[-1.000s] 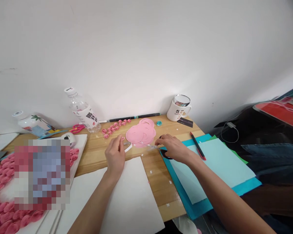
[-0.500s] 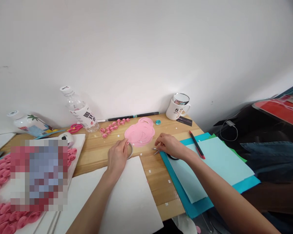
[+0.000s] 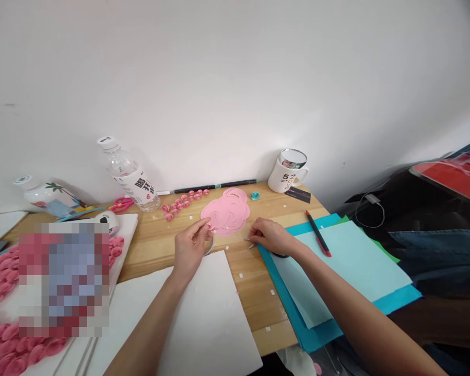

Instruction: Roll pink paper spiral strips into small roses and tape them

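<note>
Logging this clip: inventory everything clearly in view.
bottles: two, white caps, left
mug: one, white, by wall
card: one, black, beside mug
coil: one, teal, near mug
sheets: several, white, teal, green, front and right
pens: two or more, black, wall and sheets
paper circles: several, pink, centre
paper flowers: many, pink, centre and left
scissors: two, pink left, black right
ring: one, pale, by circles
table: one, brown, beneath
left hand: one, at circles
right hand: one, at scissors

Soft light, shadowy lower right.
</note>
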Motion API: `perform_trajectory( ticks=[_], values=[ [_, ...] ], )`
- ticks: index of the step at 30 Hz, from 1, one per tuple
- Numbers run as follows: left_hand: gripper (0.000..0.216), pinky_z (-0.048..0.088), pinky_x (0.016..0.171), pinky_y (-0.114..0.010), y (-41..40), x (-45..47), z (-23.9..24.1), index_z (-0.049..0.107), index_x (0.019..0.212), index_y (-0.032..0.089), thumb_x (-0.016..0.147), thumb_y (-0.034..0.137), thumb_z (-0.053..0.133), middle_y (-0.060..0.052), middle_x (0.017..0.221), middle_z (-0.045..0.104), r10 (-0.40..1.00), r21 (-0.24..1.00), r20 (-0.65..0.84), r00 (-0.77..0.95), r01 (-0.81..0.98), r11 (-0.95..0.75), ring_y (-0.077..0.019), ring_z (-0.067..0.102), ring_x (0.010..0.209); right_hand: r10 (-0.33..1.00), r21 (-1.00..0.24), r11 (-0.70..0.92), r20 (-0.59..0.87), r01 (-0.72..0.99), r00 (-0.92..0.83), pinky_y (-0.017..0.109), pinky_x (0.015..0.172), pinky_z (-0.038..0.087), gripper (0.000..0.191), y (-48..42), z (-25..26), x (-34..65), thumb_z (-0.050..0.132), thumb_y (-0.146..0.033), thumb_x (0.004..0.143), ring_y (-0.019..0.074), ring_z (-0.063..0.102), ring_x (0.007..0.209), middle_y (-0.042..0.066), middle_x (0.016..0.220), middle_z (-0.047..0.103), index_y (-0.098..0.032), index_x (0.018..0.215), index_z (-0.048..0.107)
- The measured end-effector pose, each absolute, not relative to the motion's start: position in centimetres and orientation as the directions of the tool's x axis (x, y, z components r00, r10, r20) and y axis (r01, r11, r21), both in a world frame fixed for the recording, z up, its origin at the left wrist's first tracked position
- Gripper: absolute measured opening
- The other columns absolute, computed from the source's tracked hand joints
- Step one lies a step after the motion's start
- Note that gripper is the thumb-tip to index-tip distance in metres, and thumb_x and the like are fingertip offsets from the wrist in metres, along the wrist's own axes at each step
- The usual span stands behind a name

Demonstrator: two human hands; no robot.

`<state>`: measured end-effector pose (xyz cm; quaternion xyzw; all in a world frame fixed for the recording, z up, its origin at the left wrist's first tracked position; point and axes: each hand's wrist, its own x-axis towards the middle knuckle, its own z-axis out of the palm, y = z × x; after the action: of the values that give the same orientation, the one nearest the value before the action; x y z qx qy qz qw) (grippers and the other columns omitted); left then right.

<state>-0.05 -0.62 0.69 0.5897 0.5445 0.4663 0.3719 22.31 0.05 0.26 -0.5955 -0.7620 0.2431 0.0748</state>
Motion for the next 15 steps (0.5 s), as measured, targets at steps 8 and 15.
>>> perform_trajectory(
  ticks=[8, 15],
  values=[
    [0.027, 0.052, 0.068, -0.027, -0.5, 0.0, 0.8, 0.065, 0.092, 0.015, 0.077, 0.034, 0.053, -0.005, 0.080, 0.071, 0.997, 0.962, 0.077, 0.010, 0.261, -0.077, -0.0161, 0.066, 0.067, 0.938, -0.278, 0.262, -0.152, 0.924, -0.312, 0.025, 0.059, 0.035, 0.015, -0.9, 0.2, 21.8, 0.043, -0.020, 0.084, 0.0153, 0.056, 0.071, 0.008, 0.092, 0.055, -0.015, 0.082, 0.056],
    [0.033, 0.052, 0.073, -0.031, -0.6, 0.2, 0.6, 0.064, 0.093, 0.014, 0.075, 0.039, 0.055, -0.009, 0.088, 0.071, 0.996, 0.989, 0.034, 0.083, 0.143, -0.046, -0.0198, 0.066, 0.081, 0.965, -0.703, 0.149, -0.049, 0.695, -0.256, 0.026, 0.064, 0.043, 0.013, -1.3, 0.0, 22.3, 0.049, -0.027, 0.082, 0.0123, 0.053, 0.068, 0.003, 0.083, 0.051, -0.017, 0.076, 0.055]
  ],
)
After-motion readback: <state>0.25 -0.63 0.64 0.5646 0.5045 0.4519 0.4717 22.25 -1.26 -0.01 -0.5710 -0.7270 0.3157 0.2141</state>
